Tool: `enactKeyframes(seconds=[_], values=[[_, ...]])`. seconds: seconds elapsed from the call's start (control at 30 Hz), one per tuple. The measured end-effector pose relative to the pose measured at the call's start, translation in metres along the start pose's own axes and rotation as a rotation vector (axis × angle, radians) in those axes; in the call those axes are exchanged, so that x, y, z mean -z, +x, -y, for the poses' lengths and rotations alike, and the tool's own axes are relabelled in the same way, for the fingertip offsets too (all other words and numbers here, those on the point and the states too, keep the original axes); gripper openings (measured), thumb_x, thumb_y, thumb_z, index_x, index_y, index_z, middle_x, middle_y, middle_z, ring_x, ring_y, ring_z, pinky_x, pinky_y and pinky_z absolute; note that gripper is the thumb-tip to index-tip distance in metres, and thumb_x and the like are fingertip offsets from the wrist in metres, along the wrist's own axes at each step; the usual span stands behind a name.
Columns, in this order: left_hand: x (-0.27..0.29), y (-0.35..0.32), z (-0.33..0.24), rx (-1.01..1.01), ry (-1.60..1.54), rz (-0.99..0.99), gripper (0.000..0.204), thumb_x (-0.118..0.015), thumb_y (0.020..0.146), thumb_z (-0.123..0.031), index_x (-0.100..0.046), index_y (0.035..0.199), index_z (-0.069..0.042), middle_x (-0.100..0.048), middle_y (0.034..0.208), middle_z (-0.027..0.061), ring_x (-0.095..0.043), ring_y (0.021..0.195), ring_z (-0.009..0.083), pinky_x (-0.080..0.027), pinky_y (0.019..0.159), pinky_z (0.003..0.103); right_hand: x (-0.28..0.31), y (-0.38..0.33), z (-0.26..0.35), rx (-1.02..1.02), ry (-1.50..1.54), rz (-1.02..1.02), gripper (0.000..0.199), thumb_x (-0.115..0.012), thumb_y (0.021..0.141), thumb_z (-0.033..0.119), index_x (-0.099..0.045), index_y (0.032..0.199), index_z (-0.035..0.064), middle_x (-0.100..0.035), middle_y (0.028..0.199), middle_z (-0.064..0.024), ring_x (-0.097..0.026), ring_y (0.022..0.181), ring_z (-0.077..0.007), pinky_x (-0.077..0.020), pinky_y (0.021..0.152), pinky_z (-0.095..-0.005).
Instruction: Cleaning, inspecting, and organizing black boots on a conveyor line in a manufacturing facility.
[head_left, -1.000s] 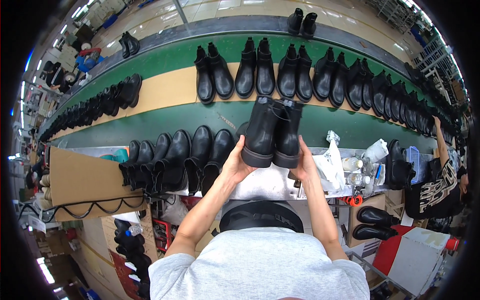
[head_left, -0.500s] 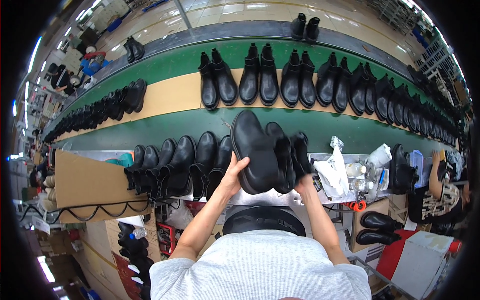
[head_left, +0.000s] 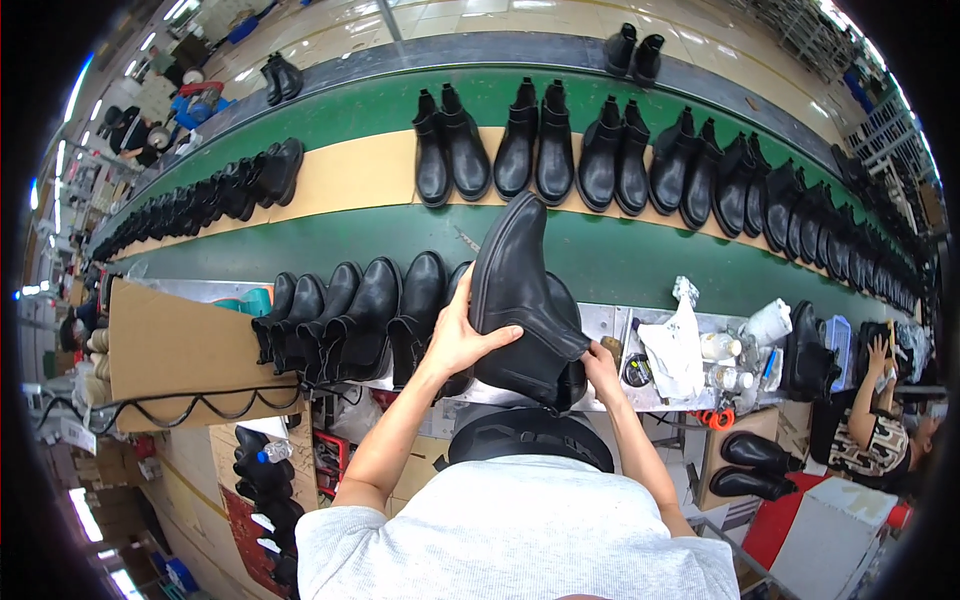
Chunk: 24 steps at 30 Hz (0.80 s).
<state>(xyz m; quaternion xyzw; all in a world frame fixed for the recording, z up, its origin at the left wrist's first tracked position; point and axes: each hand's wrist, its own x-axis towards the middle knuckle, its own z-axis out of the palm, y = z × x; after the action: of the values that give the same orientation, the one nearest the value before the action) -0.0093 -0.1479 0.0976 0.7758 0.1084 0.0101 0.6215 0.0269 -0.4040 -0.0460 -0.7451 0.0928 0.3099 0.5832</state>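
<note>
Factory workshop, with a long green bench [head_left: 350, 245] curving across. Nearest to me, both forearms reach up from below. Left hand [head_left: 458, 340] is clamped on a black Chelsea boot [head_left: 512, 262], fingers wrapped to the sole side, thumb flat across the upper. Right hand [head_left: 602, 374] is closed on the shaft's edge, wrist lower than the knuckles, fingertips partly hidden. That boot's up off the metal ledge [head_left: 598, 320], tilted, toe pointing away, with a second boot [head_left: 564, 298] partly hidden behind it.

Containers next: two clear plastic bottles [head_left: 720, 347] sit off to the right by a white cloth [head_left: 675, 350]; one looks to have something pale in it, can't tell what. Past those and a pair of black boots there's a blue plastic basket [head_left: 839, 345], contents too small to make out. Left side has a row of black boots [head_left: 370, 305] beside a cardboard panel [head_left: 190, 350].

Further back, more pairs [head_left: 553, 145] line a tan strip [head_left: 355, 175], and one lone pair [head_left: 633, 57] stands on the grey far edge. Co-worker [head_left: 870, 445] over on the right, hand up.
</note>
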Motion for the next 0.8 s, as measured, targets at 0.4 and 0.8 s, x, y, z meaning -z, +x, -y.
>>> enactKeyframes(seconds=[0.4,0.8], values=[[0.004,0.000,0.006,0.261,-0.502,0.187,0.059,-0.075,0.073,-0.027,-0.050,0.118,0.002,-0.059,0.108,0.0097,-0.057,0.097,0.0180,-0.046,0.086,0.031,0.148,-0.026,0.035,0.225,-0.807,-0.632,0.034,-0.071,0.071,0.020,-0.063,0.097,-0.0002,-0.064,0.094,-0.0190,-0.063,0.083,-0.0346,-0.0494,0.075,-0.0419],[-0.043,0.025,-0.034,0.227,0.472,0.323,0.072,-0.071,0.067,-0.051,-0.056,0.112,0.002,-0.064,0.100,0.0219,-0.061,0.097,0.0318,-0.045,0.086,0.037,0.175,-0.032,0.020,0.158,-0.291,-0.387,0.019,-0.056,0.082,0.016,-0.063,0.079,-0.0016,-0.061,0.063,-0.0064,-0.059,0.060,-0.0155,-0.0458,0.057,-0.0289]])
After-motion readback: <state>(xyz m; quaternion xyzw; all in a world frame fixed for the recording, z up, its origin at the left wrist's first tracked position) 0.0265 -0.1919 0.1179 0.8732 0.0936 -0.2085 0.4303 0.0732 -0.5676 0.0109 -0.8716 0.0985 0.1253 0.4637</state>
